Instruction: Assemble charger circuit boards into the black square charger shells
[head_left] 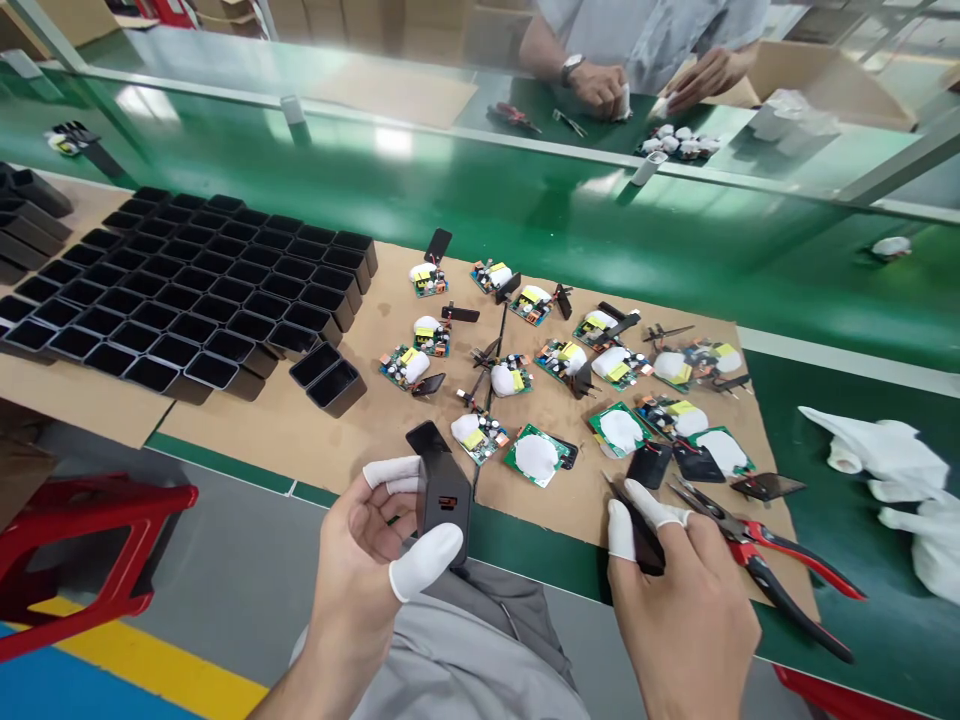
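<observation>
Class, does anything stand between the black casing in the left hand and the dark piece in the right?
Nothing visible does. The left hand holds the black casing and the right hand the dark piece, with a gap between them; the nearest circuit board lies beyond that gap, on the cardboard.

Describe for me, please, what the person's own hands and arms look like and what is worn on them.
The left hand and the right hand wear smooth white finger cots on the thumb and at least the index finger; the palms are uncovered. No sleeve, watch or marking shows on the visible part of either arm.
</observation>
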